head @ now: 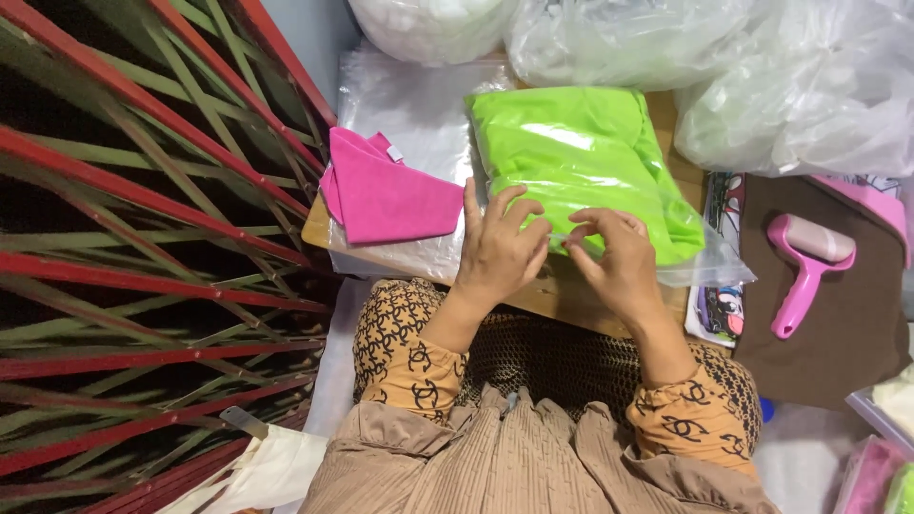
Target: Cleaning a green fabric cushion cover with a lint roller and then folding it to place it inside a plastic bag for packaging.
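Both hands are working at the near edge of the green bag [586, 157], a clear plastic bag holding folded lime-green cloth. The left hand [500, 252] is lying mostly open, fingers spread, on that edge; the right hand [619, 262] is pinching the plastic edge between thumb and fingertips (what exactly sits in the pinch is too small to tell). The bag is lying on a small wooden desk [557, 300], over the person's lap. Left of the bag, a folded pink cloth [386, 195] is resting on a clear plastic sheet [409, 100]. Right of the bag, a pink lint roller [809, 266] is lying on a brown surface. Beyond the bag, crumpled clear bags [762, 67] are piling up.
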